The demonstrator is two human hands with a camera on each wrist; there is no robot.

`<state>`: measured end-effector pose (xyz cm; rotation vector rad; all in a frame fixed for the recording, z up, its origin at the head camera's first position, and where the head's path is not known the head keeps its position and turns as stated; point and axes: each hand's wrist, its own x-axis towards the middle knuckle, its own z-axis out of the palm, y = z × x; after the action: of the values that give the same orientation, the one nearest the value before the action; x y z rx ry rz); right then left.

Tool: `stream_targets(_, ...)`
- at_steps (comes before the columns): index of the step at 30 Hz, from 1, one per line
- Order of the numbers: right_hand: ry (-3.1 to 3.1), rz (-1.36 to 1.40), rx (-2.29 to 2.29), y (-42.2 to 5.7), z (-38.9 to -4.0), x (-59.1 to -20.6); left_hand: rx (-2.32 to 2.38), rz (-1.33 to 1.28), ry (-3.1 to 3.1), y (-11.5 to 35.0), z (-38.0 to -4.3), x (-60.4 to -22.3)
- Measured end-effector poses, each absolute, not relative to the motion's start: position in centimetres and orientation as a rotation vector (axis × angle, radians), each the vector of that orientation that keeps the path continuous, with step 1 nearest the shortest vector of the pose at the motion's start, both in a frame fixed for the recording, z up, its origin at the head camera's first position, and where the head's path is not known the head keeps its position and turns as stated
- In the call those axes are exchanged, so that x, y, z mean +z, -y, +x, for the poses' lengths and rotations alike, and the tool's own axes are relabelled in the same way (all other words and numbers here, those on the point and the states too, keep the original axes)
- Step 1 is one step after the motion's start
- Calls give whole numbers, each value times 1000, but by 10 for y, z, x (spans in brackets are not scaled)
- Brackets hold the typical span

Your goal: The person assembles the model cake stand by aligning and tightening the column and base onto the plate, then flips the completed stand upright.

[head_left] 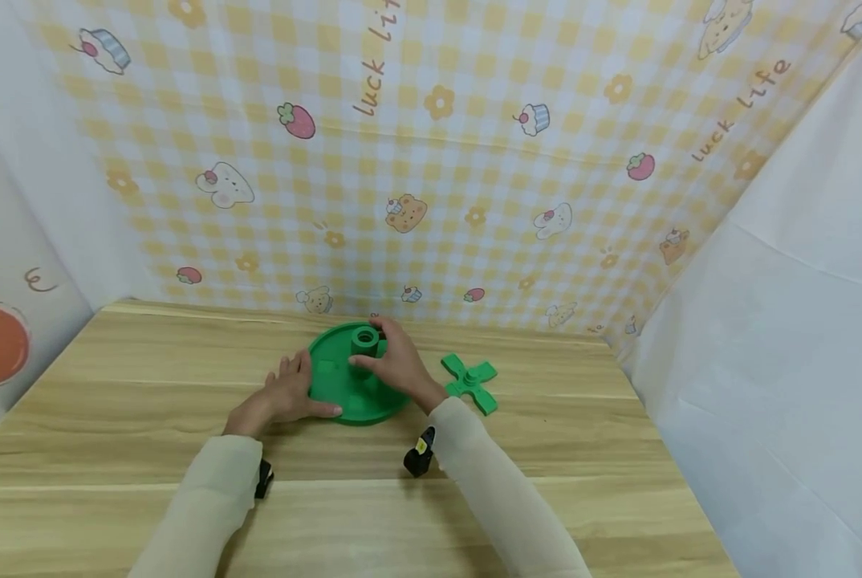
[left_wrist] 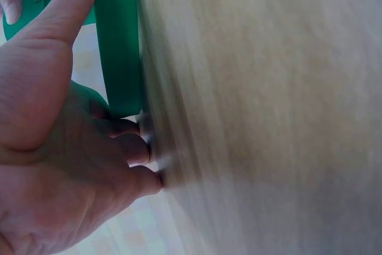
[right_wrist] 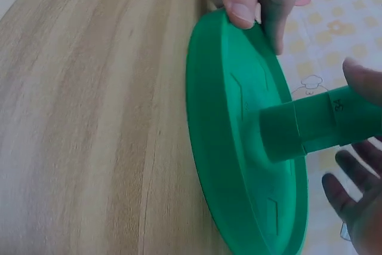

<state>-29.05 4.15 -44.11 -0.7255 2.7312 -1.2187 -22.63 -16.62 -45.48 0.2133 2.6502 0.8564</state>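
Note:
A round green base with a raised rim (head_left: 335,355) lies flat on the table, and a hollow green post (head_left: 363,347) stands upright at its middle. My left hand (head_left: 286,395) holds the base's left side, thumb over the near rim and fingers along the outer edge. In the left wrist view the rim (left_wrist: 119,46) is beside the thumb and fingers. My right hand (head_left: 402,365) grips the upper post, thumb on the near side and fingers behind. The right wrist view shows the post (right_wrist: 283,132) meeting the base; the right fingertips are partly out of frame.
A flat green cross-shaped piece (head_left: 470,380) with a central peg lies right of the base, near my right wrist. The wooden table (head_left: 344,522) ends at a checked cloth backdrop (head_left: 438,265). White cloth (head_left: 778,321) hangs on the right.

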Motion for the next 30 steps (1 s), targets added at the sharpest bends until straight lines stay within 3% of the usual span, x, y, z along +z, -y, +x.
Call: stream_targets(30,-2780,-680,-1305,-36,-290,-442,834,210,-2648,165,-226,-452)
